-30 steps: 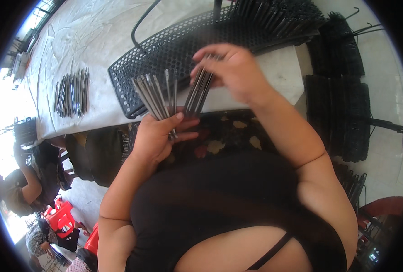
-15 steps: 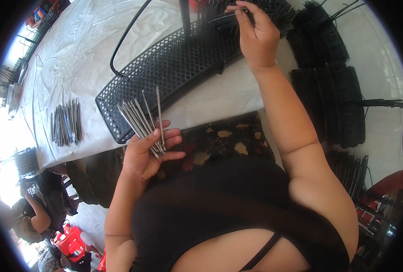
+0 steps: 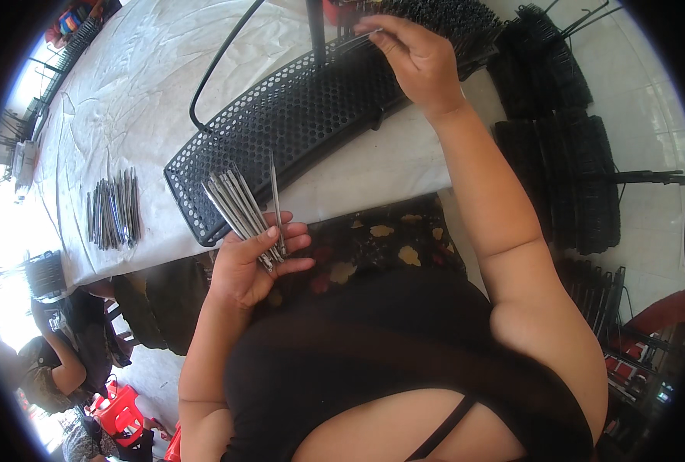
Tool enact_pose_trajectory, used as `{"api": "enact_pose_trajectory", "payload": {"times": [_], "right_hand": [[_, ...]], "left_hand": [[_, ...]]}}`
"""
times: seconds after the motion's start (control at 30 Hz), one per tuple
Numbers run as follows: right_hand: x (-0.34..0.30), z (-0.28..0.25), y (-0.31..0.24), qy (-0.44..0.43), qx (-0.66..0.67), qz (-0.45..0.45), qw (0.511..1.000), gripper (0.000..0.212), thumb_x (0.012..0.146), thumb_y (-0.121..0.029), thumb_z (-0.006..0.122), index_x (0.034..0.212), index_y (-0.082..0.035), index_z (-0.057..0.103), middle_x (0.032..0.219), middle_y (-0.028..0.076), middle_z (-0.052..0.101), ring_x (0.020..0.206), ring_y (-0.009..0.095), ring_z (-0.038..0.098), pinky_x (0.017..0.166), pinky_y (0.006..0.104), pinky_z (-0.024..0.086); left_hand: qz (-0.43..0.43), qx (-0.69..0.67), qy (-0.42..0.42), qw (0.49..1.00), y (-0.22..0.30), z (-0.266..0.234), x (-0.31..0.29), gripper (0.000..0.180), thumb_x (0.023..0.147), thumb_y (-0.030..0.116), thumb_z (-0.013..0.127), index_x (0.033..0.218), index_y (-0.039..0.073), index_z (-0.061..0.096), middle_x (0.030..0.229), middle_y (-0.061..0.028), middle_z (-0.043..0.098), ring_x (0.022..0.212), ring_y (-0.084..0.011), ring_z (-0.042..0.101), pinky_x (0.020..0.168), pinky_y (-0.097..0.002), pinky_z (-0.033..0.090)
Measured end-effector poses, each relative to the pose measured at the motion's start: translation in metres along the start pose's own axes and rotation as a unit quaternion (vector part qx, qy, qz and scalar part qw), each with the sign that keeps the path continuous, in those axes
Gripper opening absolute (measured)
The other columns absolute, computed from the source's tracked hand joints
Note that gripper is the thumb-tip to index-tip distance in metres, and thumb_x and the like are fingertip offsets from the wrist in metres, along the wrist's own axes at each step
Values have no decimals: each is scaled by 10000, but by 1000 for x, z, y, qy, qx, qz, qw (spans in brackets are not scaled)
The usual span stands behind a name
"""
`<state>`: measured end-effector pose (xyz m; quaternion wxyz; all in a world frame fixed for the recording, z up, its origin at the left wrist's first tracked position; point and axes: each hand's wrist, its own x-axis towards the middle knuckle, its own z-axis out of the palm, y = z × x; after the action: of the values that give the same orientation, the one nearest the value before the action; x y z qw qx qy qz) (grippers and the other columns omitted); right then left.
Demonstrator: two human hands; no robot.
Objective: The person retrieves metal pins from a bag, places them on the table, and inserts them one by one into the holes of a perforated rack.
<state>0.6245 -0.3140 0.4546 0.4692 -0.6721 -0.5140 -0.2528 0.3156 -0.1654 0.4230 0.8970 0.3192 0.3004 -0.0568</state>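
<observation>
My left hand point(image 3: 251, 258) is closed around a fanned bunch of slim silvery metal rods point(image 3: 238, 206), their ends resting across the palm and fingers. One rod point(image 3: 274, 181) stands apart from the others. The bunch lies over the near left end of a long black perforated metal rack point(image 3: 281, 115) on the table. Farther off at the upper right, my right hand point(image 3: 422, 68) pinches a thin rod point(image 3: 364, 36) between thumb and fingers, above the rack's far part. Dense dark upright pieces point(image 3: 454, 27) crowd the rack's far end beside that hand.
A pile of similar rods point(image 3: 113, 209) lies on the white-covered table point(image 3: 146, 85) at left. A bent black bar point(image 3: 198, 96) rises from the rack. Black racks packed with dark pieces point(image 3: 562, 181) stand at right. Red chairs point(image 3: 119, 412) and another person point(image 3: 61, 362) are at lower left.
My right hand has shifted left and slightly nearer above the rack. The rods in my left hand have bunched closer, leaving one apart; the left hand has barely moved.
</observation>
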Motion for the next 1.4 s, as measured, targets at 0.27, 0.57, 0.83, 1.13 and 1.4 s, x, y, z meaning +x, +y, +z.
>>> {"api": "enact_pose_trajectory", "payload": {"times": [0.27,0.57,0.83,1.13,1.4], "right_hand": [[7,-10,6,-137,30,-32,990,190,913,-88,626,1090,-74,693,1017,65,721,928,154,686,833,247,539],[-2,-11,16,5,114,63,991,176,907,-116,651,1072,-90,706,992,36,731,860,95,667,769,208,515],[-9,-11,17,-1,133,88,987,182,906,-112,653,1077,-76,701,994,40,733,903,97,677,796,204,515],[-12,-7,13,46,92,91,990,163,912,-71,639,1062,-43,695,988,78,731,908,120,689,808,225,527],[-7,-6,10,13,70,111,991,188,936,-61,606,1107,-27,676,1056,79,714,993,127,657,894,231,494]], "left_hand": [[5,4,3,1000,-2,-1,2,328,935,58,550,1232,-59,474,1075,-202,632,975,-320,668,797,-521,600],[-3,8,7,1000,0,-1,3,330,917,44,571,1221,-56,490,1070,-200,625,975,-316,655,818,-524,580],[-3,22,12,1000,1,2,1,330,914,28,566,1223,-62,491,1084,-207,613,994,-321,638,829,-520,571],[-11,29,15,999,2,0,1,328,911,29,570,1219,-56,494,1077,-201,617,980,-313,641,794,-504,584],[-14,45,17,999,1,0,2,326,912,36,573,1216,-55,496,1070,-196,622,965,-299,646,768,-484,590]]}}
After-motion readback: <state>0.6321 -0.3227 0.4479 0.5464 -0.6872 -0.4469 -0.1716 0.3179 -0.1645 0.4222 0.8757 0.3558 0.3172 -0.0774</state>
